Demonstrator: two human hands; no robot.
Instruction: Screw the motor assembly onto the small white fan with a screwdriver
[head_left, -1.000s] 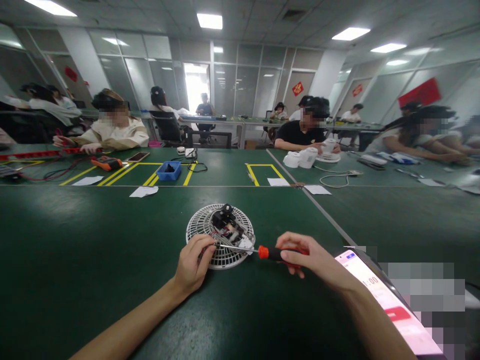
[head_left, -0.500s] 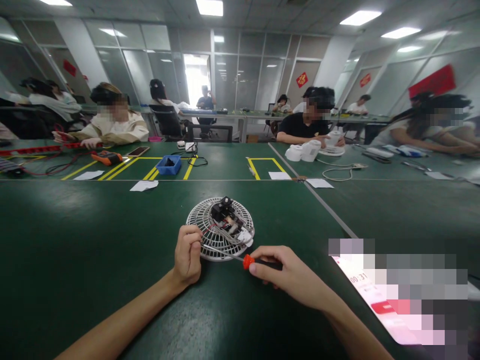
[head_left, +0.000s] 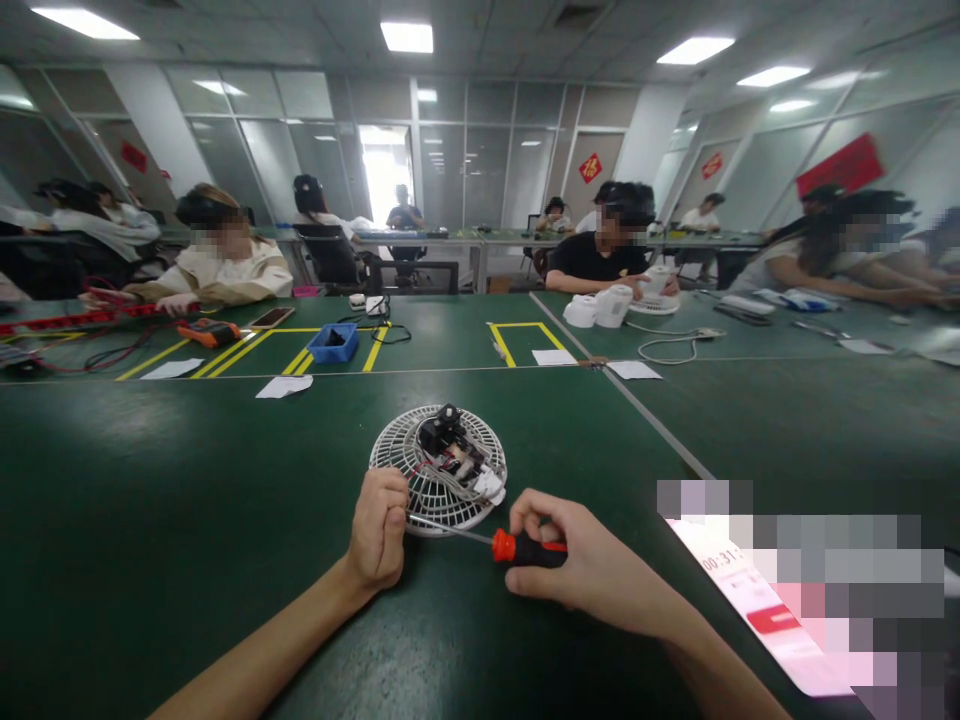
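Note:
My right hand (head_left: pixel 577 560) holds a screwdriver (head_left: pixel 529 549) by its black-and-red handle, the thumb and fingers loosely around it. The metal shaft runs left to my left hand (head_left: pixel 380 525), which is closed in a fist. Whatever lies inside that fist is hidden, and the shaft's tip cannot be seen clearly. Just beyond both hands, a round white fan grille (head_left: pixel 397 440) lies flat on the green table. On top of it sits a fan motor assembly (head_left: pixel 454 445) with black parts, a grey cable and thin red wires.
At right lies a phone with a lit screen (head_left: pixel 757 600). Farther off are a blue bin (head_left: pixel 334 343), paper slips (head_left: pixel 284 386), an orange multimeter (head_left: pixel 210 333) and white fan parts (head_left: pixel 600 306). Several people sit around the tables; one person (head_left: pixel 607 250) handles a white fan part.
The right hand's fingers have loosened and shifted on the screwdriver handle, showing more of it. The left fist stays closed at the shaft's end. The camera view has tilted slightly up.

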